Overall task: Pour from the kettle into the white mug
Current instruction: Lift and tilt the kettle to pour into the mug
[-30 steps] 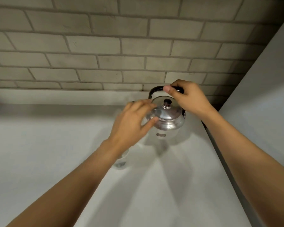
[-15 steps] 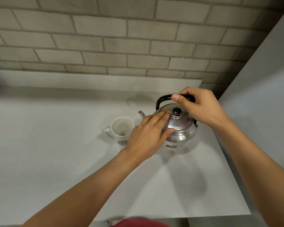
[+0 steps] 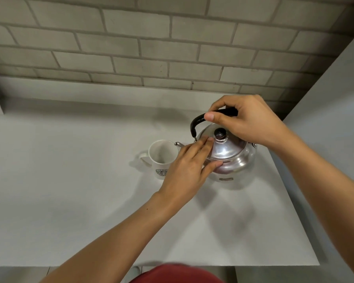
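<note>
While the white mug (image 3: 161, 158) stood upright on the counter (image 3: 70, 190), handle to the left and interior apparently empty, my view had drawn back from half a second before, so the mug and the counter's front edge were fully exposed. Just right of the mug, the kettle's spout (image 3: 177, 144) reached toward its rim; whether it touched could not be determined. My left hand (image 3: 189, 169) remained flat and open, fingers (image 3: 202, 144) laid on the lid (image 3: 223, 149) and thumb against the steel body, steadying rather than gripping. The kettle (image 3: 233, 160) appeared to rest on the counter, untilted. My right hand (image 3: 246, 121) stayed closed around the black handle (image 3: 198, 120), as before. Judgement: alignment was complete and no pour had begun; the next action required a lift and leftward tilt, with the lid held down.
</note>
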Tool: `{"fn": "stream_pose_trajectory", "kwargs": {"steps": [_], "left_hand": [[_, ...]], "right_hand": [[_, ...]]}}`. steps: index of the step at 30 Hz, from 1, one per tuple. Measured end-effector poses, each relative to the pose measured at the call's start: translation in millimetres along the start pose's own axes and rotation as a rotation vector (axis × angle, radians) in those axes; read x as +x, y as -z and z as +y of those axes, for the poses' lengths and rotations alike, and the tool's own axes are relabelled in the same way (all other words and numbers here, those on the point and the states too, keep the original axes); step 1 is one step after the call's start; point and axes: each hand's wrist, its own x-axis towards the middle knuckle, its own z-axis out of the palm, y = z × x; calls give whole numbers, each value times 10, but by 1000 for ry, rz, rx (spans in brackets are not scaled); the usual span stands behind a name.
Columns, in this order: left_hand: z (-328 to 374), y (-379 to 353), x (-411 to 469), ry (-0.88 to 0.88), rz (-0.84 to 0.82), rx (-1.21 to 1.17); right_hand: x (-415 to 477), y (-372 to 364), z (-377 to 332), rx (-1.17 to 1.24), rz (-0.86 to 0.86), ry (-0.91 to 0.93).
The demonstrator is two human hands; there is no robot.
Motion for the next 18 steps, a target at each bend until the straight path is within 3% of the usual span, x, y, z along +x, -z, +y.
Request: {"fn": "stream_pose_trajectory", "kwargs": {"steps": [18], "left_hand": [[-17,-116,-80,88,33,-231]], "right_hand": [[192,-40,-354,-166,-175,128]]}}
